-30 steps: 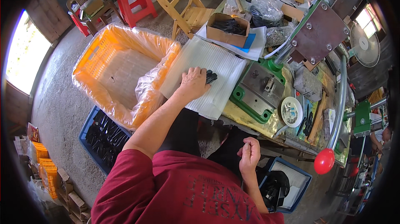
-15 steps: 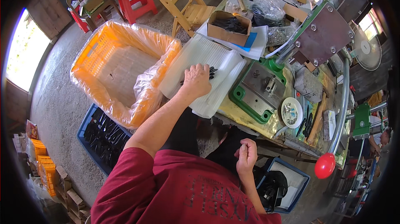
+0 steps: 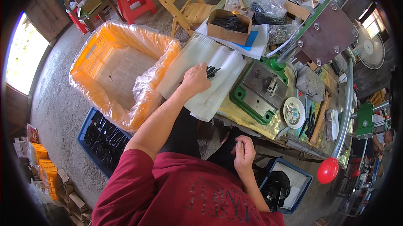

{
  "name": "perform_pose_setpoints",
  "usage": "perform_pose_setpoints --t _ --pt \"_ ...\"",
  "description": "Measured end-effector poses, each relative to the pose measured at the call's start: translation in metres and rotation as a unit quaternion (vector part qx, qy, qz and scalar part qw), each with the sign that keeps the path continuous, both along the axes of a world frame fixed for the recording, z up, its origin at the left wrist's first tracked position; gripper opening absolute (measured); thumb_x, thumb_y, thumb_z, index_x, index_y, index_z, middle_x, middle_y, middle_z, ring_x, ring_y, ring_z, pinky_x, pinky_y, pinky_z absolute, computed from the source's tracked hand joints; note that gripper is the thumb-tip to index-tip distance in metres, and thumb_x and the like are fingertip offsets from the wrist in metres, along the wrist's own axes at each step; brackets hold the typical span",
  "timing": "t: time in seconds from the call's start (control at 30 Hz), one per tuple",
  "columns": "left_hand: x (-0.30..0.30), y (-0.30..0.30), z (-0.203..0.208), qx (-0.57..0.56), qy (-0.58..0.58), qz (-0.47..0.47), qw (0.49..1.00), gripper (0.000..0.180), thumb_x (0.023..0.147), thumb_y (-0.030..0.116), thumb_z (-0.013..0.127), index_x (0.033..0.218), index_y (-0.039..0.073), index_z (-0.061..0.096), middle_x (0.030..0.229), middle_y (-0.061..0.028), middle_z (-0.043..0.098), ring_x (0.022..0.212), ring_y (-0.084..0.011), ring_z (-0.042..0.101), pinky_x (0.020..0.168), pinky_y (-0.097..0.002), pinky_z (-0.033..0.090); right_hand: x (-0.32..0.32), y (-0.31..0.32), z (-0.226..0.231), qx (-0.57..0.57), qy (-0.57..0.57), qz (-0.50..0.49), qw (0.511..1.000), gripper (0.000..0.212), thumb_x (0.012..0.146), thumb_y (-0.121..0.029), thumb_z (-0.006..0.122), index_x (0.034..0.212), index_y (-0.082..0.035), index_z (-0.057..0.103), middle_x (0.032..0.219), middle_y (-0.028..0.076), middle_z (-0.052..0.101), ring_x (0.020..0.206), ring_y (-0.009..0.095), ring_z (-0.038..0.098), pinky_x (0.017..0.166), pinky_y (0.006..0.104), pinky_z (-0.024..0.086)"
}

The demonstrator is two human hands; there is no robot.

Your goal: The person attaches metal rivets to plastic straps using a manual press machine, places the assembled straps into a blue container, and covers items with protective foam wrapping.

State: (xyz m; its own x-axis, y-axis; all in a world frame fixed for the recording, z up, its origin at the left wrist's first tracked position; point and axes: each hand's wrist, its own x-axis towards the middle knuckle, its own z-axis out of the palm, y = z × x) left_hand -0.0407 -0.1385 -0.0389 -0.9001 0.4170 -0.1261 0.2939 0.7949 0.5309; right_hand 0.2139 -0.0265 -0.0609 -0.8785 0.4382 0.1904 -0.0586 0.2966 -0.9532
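Note:
My left hand [image 3: 196,79] is closed on a small bunch of slender black pieces [image 3: 213,72], whose ends stick out on its right side. Their exact kind cannot be made out. Beneath the hand lies a white foam sheet [image 3: 205,104], spread over the table's near left edge. My right hand [image 3: 244,153] hovers over my lap, fingers curled in and thumb resting across them; nothing shows in it. Just left of the sheet stands an orange crate [image 3: 90,58] lined with clear plastic, a small dark piece lying on its bottom.
A green-based press [image 3: 257,91] stands right of the sheet, its red-knobbed lever [image 3: 327,170] reaching toward me. Beyond the sheet is a cardboard box [image 3: 228,35] of black pieces. A white bowl [image 3: 294,112] sits by the press. Blue bins [image 3: 94,152] flank me below.
My left hand has lifted and turned slightly on the sheet, and more of the black pieces show beside it. My right hand has shifted slightly left, its fingers still curled.

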Motion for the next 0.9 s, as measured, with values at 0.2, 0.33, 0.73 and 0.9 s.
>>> perform_pose_setpoints --t 0.2,0.33,0.73,0.9 --pt "-0.003 -0.002 0.004 0.020 -0.018 0.000 1.000 0.044 0.059 0.011 0.053 0.101 0.000 0.047 0.090 -0.0213 0.055 0.090 -0.0337 0.052 0.079 -0.0383 0.040 -0.012 0.001 0.002 0.049 0.009 0.024 0.998 0.015 0.086 -0.012 0.042 0.085 0.002 0.049 0.074 0.005 0.048 0.048 0.007 0.044 0.045 0.0193 0.036" --pt "-0.007 -0.007 0.003 0.038 -0.014 -0.010 0.999 0.043 0.059 0.011 0.053 0.100 0.000 0.048 0.088 -0.0213 0.056 0.088 -0.0340 0.053 0.078 -0.0382 0.041 -0.031 0.005 0.008 0.073 0.020 0.037 0.996 0.011 0.084 -0.010 0.046 0.083 0.001 0.050 0.074 0.007 0.049 0.054 0.011 0.046 0.051 0.0216 0.038" --pt "-0.017 -0.017 0.010 0.088 -0.025 -0.070 0.993 0.039 0.056 0.016 0.058 0.090 -0.002 0.051 0.085 -0.0228 0.056 0.085 -0.0356 0.054 0.074 -0.0387 0.042 -0.137 0.001 0.050 0.352 0.178 0.123 0.911 0.019 0.070 -0.004 0.055 0.089 -0.003 0.052 0.093 0.010 0.053 0.079 0.027 0.051 0.068 0.0343 0.039" --pt "-0.016 -0.015 0.008 0.073 -0.003 -0.066 0.995 0.034 0.063 0.018 0.060 0.090 -0.001 0.051 0.087 -0.0235 0.056 0.089 -0.0361 0.053 0.075 -0.0400 0.042 -0.151 -0.005 0.062 0.386 0.176 0.096 0.900 0.027 0.069 -0.011 0.057 0.095 -0.006 0.051 0.100 0.006 0.052 0.089 0.026 0.047 0.074 0.0382 0.034"
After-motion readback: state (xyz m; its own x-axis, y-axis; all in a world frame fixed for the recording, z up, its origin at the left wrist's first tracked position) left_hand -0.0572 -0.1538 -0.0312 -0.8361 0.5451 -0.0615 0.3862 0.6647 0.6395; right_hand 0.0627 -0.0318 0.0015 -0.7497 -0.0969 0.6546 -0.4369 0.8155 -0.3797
